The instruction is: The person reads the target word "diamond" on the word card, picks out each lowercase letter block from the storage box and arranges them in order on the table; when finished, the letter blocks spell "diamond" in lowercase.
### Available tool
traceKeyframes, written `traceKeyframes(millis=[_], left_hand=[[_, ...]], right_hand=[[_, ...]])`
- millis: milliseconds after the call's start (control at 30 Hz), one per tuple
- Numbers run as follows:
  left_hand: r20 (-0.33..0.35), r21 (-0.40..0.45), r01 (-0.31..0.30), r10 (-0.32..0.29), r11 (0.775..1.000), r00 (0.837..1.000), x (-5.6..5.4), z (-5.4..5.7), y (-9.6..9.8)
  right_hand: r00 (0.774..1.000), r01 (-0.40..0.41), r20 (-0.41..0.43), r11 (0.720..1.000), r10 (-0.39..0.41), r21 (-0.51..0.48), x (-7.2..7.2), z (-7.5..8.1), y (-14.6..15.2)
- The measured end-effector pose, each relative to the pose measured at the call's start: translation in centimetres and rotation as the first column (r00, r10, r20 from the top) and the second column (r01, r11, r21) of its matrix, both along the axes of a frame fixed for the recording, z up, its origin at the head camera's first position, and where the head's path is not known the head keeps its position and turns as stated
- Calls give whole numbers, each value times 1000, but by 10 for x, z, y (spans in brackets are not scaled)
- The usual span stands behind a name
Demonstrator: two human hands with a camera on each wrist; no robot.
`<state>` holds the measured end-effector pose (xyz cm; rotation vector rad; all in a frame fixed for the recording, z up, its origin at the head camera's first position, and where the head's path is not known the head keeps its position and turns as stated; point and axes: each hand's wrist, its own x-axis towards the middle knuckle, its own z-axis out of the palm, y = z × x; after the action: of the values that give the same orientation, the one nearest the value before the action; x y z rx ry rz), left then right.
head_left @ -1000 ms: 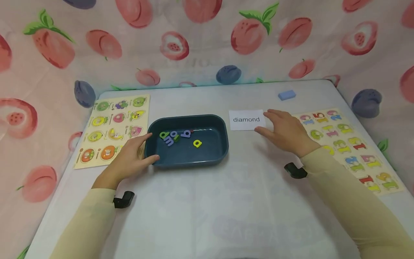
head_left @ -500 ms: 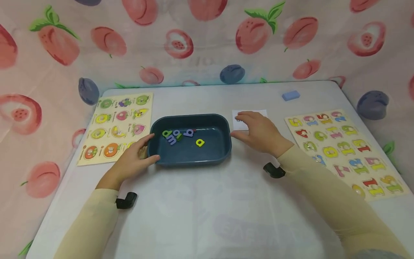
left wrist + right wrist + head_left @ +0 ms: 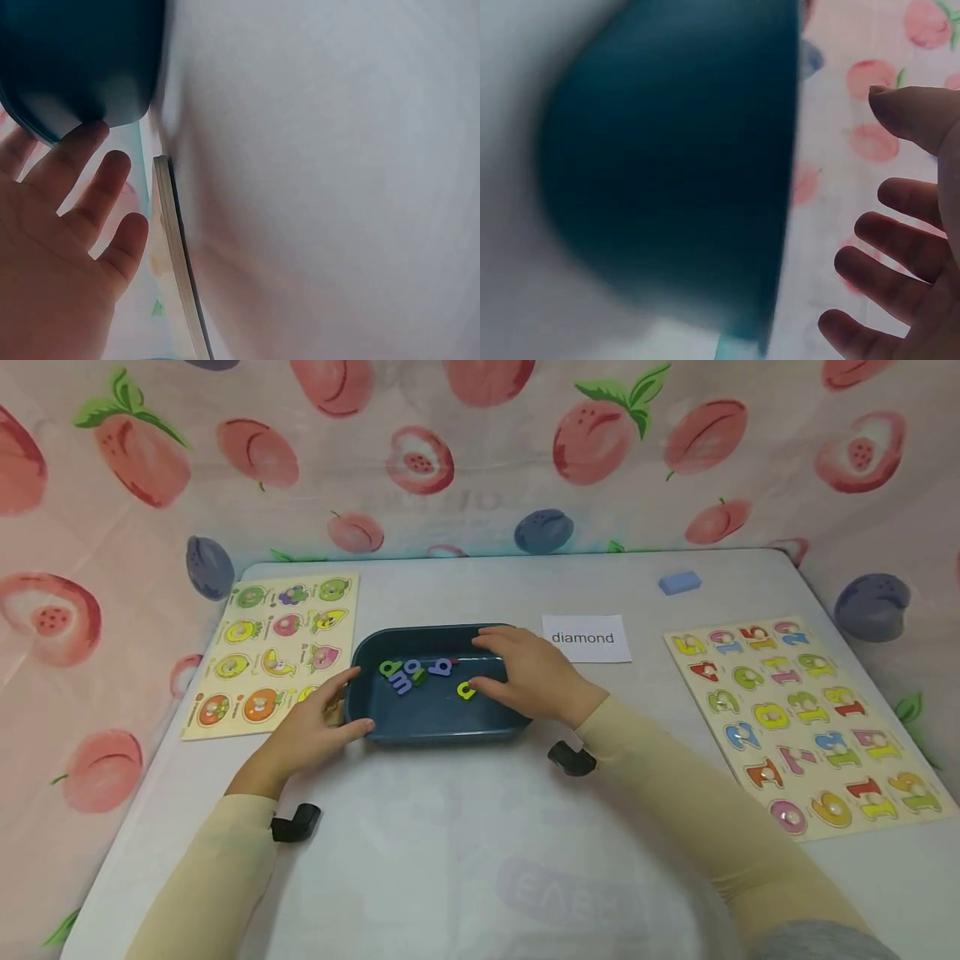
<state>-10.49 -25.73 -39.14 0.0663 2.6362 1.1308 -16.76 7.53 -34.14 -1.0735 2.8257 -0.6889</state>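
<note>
In the head view a dark blue-green plastic tray holds several small letter pieces. A yellow letter lies towards its right, while a purple m sits among green and purple letters on the left. My left hand is at the tray's left end; in the left wrist view, extended fingers touch the tray's outside. My right hand hovers over the tray's right end, thumb near the yellow letter, fingers spread and holding nothing. The right wrist view shows the right fingers apart, beyond the tray's rim.
A white card printed "diamond" lies right of the tray. A fruit puzzle board is at the left, and a number puzzle board at the right. A blue block rests near the back edge, before a peach-patterned cloth.
My right hand has moved left from beside the card to above the tray, uncovering the card's word and the number board. The left hand stays at the tray's left end.
</note>
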Motion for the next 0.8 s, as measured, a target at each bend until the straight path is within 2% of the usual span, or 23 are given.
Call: traceKeyframes(millis=[233,400,633,800], left_hand=[[3,29,4,-4,1000,1000,-1,-1,-1],[14,34,-1,1,999,1000,0,-2,-2],[39,80,-12,9,997,999,0,-3,-2],[47,82,-21,17,996,999,0,-3,-2]], right_hand=[[998,-56,-32,998,57,3,0,11,-24],[995,-74,-67,997,75,19,-8,15,-34],[993,-102,-55,992,106,70,-22,20,-43],[990,-127,-51,986,133,108,-33,22,-49]])
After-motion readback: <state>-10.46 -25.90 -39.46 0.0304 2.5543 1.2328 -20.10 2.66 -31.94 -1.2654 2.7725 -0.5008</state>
